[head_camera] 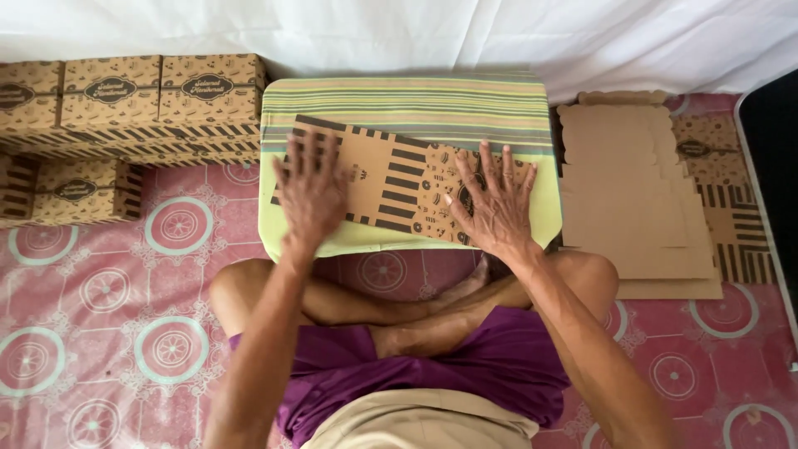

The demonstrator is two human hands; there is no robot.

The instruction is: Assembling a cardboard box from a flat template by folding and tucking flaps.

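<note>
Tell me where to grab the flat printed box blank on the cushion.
Take the box blank by its near long edge, coming from the person's side. It lies flat and tilted on the striped cushion, both hands pressing on top, so only edges offer a pinch.

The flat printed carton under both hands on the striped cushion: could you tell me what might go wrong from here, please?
The flat carton lies skewed on the soft striped cushion, so pressing with the left hand and right hand could bend it off its fold lines. Its near edge reaches the cushion's front rim, so it might slip toward the crossed legs. The stack of unfolded blanks to the right sits fanned and could slide apart if bumped.
</note>
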